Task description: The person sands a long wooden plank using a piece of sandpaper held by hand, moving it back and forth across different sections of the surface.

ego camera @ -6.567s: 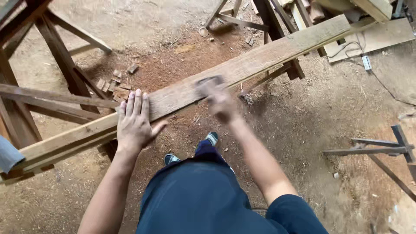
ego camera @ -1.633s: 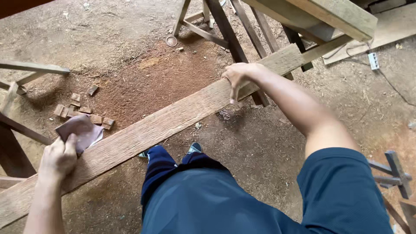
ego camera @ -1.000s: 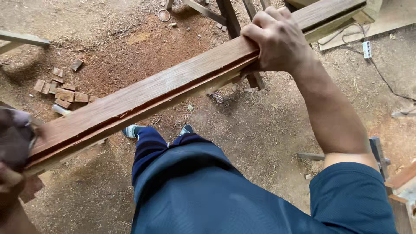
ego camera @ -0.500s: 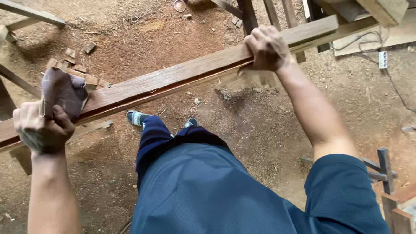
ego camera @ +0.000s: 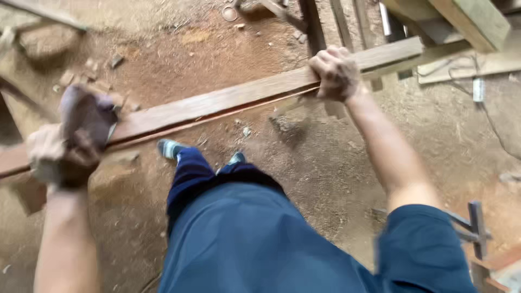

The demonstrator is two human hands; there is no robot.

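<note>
The dirt floor [ego camera: 304, 179] fills most of the view; it is brown and reddish, with sawdust and small wood chips on it. Across it, from the lower left to the upper right, runs a long wooden plank [ego camera: 217, 103]. The plank is above the floor and is tilted a little, so that its broad reddish face and one narrow edge both show. Its right end lies on the wooden frame [ego camera: 320, 32] at the top of the view; what carries its left end I cannot tell.

The person stands just behind the plank, in dark blue trousers [ego camera: 239, 233], and the two feet in blue shoes [ego camera: 171, 148] are on the floor just below the plank.

The right hand [ego camera: 337, 73] is at the right part of the plank. Its grip is closed around the plank, with the fingers curled over the upper edge.

The left hand [ego camera: 57, 157] is at the left part of the plank and is blurred. Its grip is closed on a greyish sheet of sandpaper [ego camera: 87, 111], which lies against the face of the plank.

Some small wooden blocks [ego camera: 81, 81] lie on the floor beyond the plank, at the upper left. At the lower right, well apart from the plank, is a metal clamp [ego camera: 475, 228].
</note>
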